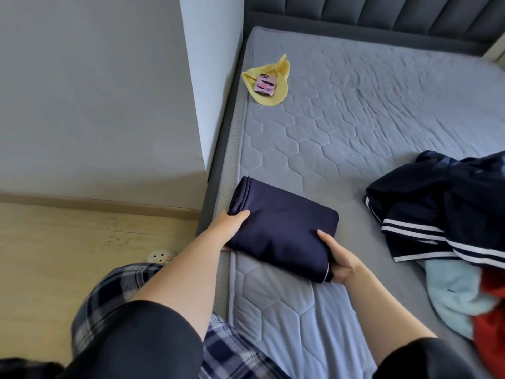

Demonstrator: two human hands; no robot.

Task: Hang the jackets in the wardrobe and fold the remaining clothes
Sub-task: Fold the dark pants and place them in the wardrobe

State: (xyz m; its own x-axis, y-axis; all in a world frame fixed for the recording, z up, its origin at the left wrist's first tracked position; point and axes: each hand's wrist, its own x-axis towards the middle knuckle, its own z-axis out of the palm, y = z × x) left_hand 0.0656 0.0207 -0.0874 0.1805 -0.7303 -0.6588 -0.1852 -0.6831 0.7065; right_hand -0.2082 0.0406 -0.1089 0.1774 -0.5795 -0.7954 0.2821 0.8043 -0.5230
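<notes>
Folded navy garment: compact rectangle lying flat on the bed, at the mattress's left edge, nearer the foot than the headboard. One short end overhangs or meets that left edge; layered folds show at its far-left corner.

Left hand: grips the garment's left end, thumb laid on top, fingers tucked below and out of sight.

Right hand: holds the near right corner, thumb pressed on top, fingers curled under the cloth. A thin pale piping line shows at that corner.

Loose pile at the bed's right edge, well apart from the folded piece: dark navy garment with white stripes on top, light blue cloth below it, red cloth against the frame edge. All unfolded and crumpled.

Yellow cloth: near the far-left corner of the mattress, a phone in a pink case resting on it.

Wooden floor runs left of the bed, grey wall behind. Plaid trousers on the person's legs, close by the bed's left side. Small white object on the floor beside them; cannot tell what it is.
</notes>
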